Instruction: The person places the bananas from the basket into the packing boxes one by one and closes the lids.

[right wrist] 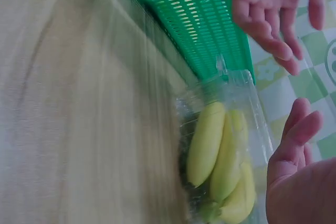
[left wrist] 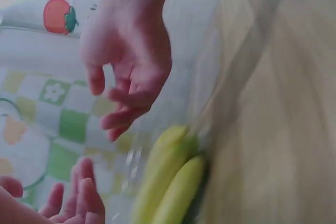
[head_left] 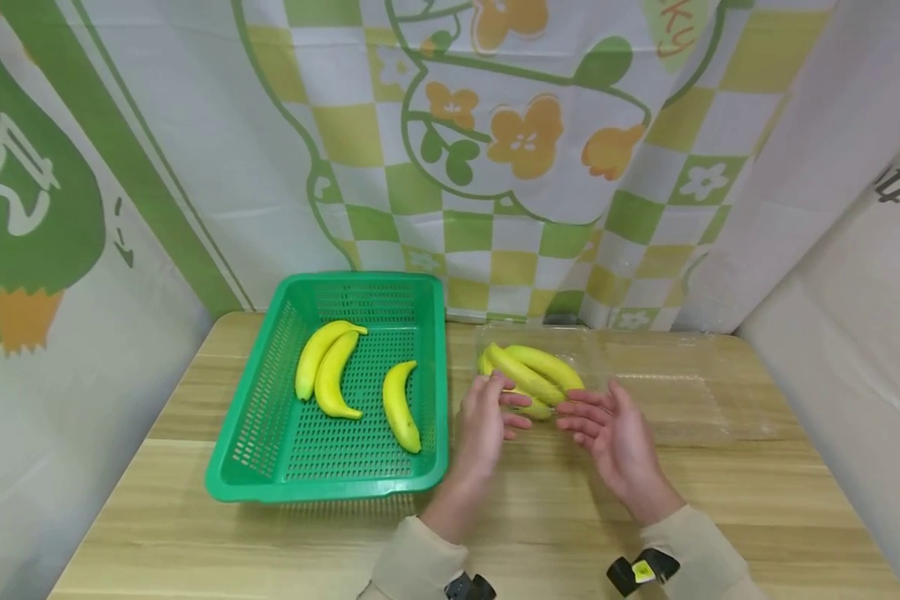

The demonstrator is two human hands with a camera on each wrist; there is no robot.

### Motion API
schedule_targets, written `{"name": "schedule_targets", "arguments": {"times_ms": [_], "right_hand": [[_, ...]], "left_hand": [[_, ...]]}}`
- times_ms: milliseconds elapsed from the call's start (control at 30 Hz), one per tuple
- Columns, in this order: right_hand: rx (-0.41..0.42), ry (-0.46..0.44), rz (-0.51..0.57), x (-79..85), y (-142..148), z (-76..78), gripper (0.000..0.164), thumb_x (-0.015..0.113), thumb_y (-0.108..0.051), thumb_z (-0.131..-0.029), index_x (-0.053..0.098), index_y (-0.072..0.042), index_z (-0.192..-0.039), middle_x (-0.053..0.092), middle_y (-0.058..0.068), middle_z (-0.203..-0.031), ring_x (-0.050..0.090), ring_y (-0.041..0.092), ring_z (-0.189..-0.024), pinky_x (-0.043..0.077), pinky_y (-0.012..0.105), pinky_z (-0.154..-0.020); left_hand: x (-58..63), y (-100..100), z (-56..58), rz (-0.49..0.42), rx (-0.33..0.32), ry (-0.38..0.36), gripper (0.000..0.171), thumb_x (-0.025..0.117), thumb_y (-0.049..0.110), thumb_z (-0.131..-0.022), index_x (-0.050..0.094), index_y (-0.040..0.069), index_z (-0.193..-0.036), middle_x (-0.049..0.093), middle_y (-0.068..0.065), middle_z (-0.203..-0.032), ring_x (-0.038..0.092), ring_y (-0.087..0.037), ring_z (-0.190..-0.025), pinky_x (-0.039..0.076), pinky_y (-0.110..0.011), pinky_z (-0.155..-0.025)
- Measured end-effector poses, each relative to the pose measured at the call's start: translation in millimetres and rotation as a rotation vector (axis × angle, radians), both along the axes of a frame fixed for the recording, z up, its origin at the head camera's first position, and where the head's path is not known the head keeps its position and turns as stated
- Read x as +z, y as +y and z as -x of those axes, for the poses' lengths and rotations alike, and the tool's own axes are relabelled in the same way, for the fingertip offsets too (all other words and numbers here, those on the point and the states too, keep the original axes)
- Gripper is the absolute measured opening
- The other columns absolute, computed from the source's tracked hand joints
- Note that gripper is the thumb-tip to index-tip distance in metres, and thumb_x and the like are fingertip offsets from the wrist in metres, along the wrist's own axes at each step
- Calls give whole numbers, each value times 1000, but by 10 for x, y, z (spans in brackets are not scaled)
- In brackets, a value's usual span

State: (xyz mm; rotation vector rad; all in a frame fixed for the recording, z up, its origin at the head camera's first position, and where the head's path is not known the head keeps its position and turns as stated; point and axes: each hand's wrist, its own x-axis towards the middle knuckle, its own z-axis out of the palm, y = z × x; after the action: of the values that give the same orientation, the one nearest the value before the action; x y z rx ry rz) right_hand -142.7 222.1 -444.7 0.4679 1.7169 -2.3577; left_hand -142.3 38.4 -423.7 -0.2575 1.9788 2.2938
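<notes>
Yellow bananas (head_left: 543, 367) lie in the base of a clear plastic clamshell box (head_left: 532, 332), whose lid (head_left: 667, 392) is folded open to the right. My left hand (head_left: 486, 421) is at the box's front left, fingers loosely bent and holding nothing. Across from it my right hand (head_left: 611, 433) has its fingers spread loosely, palm turned inward, also holding nothing. Both hands appear in front of the bananas; the head view cannot show whether any fingertip touches them. In the right wrist view, the bananas (right wrist: 207, 145) sit inside the box, apart from both hands.
A green plastic basket (head_left: 442, 375) stands left of the box. Inside it, a pair of bananas (head_left: 330, 371) lies at the left and a single banana (head_left: 399, 408) at the right. Patterned curtains (head_left: 420, 183) hang behind the wooden table (head_left: 555, 533).
</notes>
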Motion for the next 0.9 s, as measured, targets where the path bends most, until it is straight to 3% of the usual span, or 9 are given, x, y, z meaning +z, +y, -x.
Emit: {"name": "schedule_targets", "arguments": {"times_ms": [233, 367, 500, 633, 900], "right_hand": [[102, 129, -40, 137, -155, 85, 68, 32, -59, -112, 52, -1, -144, 81, -4, -113, 77, 14, -101, 55, 24, -83], [143, 185, -64, 225, -274, 174, 68, 38, -56, -112, 51, 0, -149, 81, -4, -117, 77, 15, -106, 57, 29, -88], [171, 231, -91, 329, -428, 286, 62, 40, -50, -114, 53, -1, -149, 81, -3, -121, 76, 15, -109, 58, 30, -89], [200, 273, -123, 426, -605, 412, 54, 41, -44, -114, 57, -5, -149, 77, 6, -133, 75, 16, -111, 58, 28, -88], [218, 318, -90, 569, -970, 681, 45, 47, -34, -112, 61, -9, -147, 65, 23, -147, 75, 17, -112, 57, 29, -85]], "left_hand": [[173, -356, -61, 372, -35, 182, 34, 48, 38, -111, 64, 12, -125, 74, -10, -120, 70, -22, -90, 53, -33, -73], [210, -583, -96, 655, 5, 269, 40, 50, 41, -110, 64, 12, -133, 71, -9, -131, 70, -28, -108, 56, -47, -89], [174, -847, -121, 928, 50, 323, 51, 53, 43, -108, 60, 5, -142, 64, -19, -141, 61, -41, -129, 47, -59, -103], [152, -1182, -150, 1108, 60, 270, 60, 52, 47, -108, 53, 4, -150, 53, -23, -155, 50, -46, -142, 40, -64, -109], [120, -1940, -197, 1233, 127, 161, 70, 47, 49, -109, 41, 1, -160, 34, -28, -169, 30, -54, -154, 20, -76, -121]]}}
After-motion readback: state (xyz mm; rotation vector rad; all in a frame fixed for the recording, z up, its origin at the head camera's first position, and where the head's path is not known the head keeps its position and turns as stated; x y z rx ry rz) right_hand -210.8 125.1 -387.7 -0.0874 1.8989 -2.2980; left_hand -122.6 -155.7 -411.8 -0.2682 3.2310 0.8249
